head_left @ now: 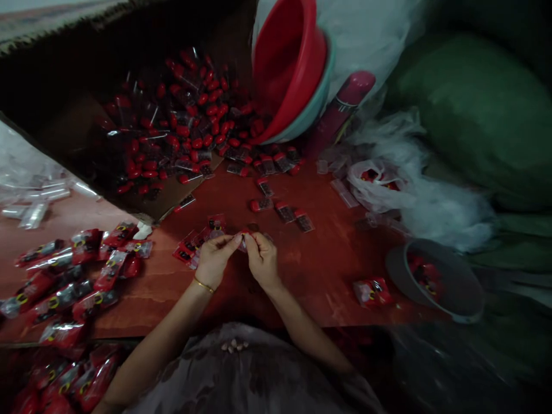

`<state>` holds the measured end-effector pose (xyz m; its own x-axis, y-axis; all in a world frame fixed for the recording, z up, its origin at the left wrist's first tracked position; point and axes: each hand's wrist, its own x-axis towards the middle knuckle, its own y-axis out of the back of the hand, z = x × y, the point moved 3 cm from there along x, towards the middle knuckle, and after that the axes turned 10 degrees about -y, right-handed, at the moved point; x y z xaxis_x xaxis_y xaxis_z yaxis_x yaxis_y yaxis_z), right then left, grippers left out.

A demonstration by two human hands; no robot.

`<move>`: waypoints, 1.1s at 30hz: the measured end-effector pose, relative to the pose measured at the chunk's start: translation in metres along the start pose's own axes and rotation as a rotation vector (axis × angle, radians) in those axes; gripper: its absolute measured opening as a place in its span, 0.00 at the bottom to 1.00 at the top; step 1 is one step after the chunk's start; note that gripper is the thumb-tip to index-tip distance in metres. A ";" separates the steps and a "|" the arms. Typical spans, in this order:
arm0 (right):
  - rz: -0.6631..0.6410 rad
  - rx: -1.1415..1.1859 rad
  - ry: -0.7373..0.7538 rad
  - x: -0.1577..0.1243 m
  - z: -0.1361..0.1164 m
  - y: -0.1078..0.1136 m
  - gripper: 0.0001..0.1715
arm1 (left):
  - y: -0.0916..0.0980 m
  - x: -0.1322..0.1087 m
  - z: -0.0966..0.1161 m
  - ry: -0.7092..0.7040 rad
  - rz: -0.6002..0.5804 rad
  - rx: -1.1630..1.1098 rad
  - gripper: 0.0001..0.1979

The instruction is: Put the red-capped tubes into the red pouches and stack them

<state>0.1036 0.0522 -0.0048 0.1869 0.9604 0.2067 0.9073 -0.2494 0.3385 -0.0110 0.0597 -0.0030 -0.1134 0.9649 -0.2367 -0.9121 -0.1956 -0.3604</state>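
Observation:
My left hand (214,256), with a gold bangle at the wrist, pinches one side of a small red-and-white piece (243,244). Thumb and fingers of my right hand (262,260) close on its other side. Most of that piece is covered by the fingertips, and its kind cannot be made out. Against my left hand lie several red printed cards (186,248). Beyond both hands, small clear containers with red caps (284,211) and dark contents are scattered on the reddish table (310,264).
A cardboard box (81,123) spills red-capped containers (207,109). Filled red packets (86,247) pile up at left. Red and teal basins (293,69) lean beside a pink bottle (340,106). On the right are plastic bags (448,213), a grey tub (466,287) and stacked cards (373,291).

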 end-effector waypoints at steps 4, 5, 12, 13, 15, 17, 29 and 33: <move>-0.005 0.001 0.015 -0.006 -0.001 -0.001 0.14 | 0.009 -0.006 -0.002 0.124 0.032 -0.025 0.19; -0.005 -0.002 0.025 -0.007 -0.002 -0.001 0.12 | 0.013 -0.009 -0.003 0.189 0.006 -0.012 0.21; -0.134 0.007 0.034 -0.021 -0.011 -0.013 0.10 | 0.035 -0.016 -0.001 -0.046 0.037 0.148 0.16; -0.157 0.008 0.013 -0.022 -0.011 -0.014 0.10 | 0.035 -0.016 0.000 -0.083 0.058 0.154 0.14; -0.212 -0.001 -0.016 -0.022 -0.010 -0.011 0.10 | 0.033 -0.014 0.000 -0.089 0.072 0.140 0.13; -0.252 -0.058 0.018 -0.016 -0.006 0.002 0.11 | 0.031 -0.010 0.000 -0.039 0.084 0.074 0.14; -0.566 -0.681 0.280 0.026 0.042 0.062 0.29 | 0.020 0.001 -0.004 0.282 0.104 -0.066 0.17; -0.478 -0.764 0.300 0.017 0.051 0.058 0.24 | 0.025 0.000 -0.006 0.277 0.126 -0.064 0.16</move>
<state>0.1785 0.0604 -0.0287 -0.3419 0.9361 0.0824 0.3512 0.0460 0.9352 -0.0312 0.0541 -0.0168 -0.1042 0.8495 -0.5173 -0.8700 -0.3298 -0.3664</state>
